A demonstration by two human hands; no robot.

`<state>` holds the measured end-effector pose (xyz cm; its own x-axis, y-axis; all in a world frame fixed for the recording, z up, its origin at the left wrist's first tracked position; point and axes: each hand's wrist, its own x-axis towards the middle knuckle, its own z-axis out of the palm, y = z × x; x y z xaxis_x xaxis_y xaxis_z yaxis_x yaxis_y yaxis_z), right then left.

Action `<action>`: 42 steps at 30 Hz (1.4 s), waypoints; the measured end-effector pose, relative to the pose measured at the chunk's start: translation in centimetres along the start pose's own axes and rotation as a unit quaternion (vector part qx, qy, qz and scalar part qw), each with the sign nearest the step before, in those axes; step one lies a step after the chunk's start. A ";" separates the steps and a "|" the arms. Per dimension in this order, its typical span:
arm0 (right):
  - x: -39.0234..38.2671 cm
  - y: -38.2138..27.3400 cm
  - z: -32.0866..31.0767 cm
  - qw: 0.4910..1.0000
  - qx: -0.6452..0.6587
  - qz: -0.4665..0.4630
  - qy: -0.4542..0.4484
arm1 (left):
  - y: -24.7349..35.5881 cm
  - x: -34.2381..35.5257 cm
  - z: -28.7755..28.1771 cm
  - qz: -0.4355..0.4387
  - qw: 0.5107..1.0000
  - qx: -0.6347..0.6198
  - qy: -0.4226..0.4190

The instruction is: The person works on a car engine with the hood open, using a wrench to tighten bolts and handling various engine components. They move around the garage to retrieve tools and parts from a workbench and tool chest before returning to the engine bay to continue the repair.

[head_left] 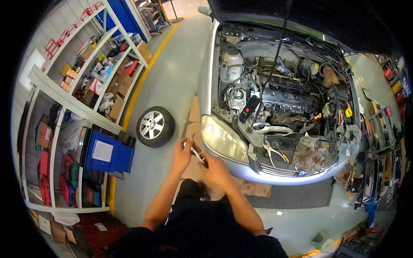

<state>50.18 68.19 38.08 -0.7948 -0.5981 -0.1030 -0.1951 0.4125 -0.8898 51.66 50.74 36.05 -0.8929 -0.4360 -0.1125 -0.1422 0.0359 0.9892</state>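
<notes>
In front of my body, beside the car's headlight [225, 139], my left hand [182, 153] and my right hand [214, 169] are both closed on a slim silver metal tool [197, 155]. It slants between them, its ends covered by my fingers, so its exact kind cannot be made out. The car's open engine bay [279, 94] lies just to the right of my hands. On its front edge rest pliers [271, 151] and a dirty brown rag [308, 155]. A black handheld device with a red button [249, 110] lies beside the engine.
A loose wheel with a silver rim [151, 125] lies on the floor to the left. Shelves [81, 107] with boxes and tools, and a blue cabinet [109, 151], stand farther left. Flattened cardboard [254, 188] and a dark mat [301, 198] lie by the bumper. A tool cart [378, 129] is at right.
</notes>
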 end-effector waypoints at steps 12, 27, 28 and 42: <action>30.8 10.3 -10.0 0.912 -0.280 0.272 0.127 | -10.1 38.6 20.3 -0.326 0.911 -0.179 -0.174; 40.1 21.2 -14.0 0.829 -0.201 0.501 0.144 | -20.3 45.5 32.7 -0.366 0.878 -0.124 -0.281; 40.3 21.1 -14.1 0.833 -0.196 0.493 0.155 | -19.7 45.5 32.5 -0.375 0.879 -0.119 -0.269; 39.9 23.6 -13.5 0.780 -0.261 0.557 0.113 | -19.5 46.2 32.6 -0.370 0.875 -0.087 -0.300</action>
<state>6.10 63.38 18.98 -0.7084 0.4436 -0.5489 0.5285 0.8489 0.0039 -0.75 59.25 8.48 -0.6552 0.2697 -0.7056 -0.7553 -0.2177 0.6182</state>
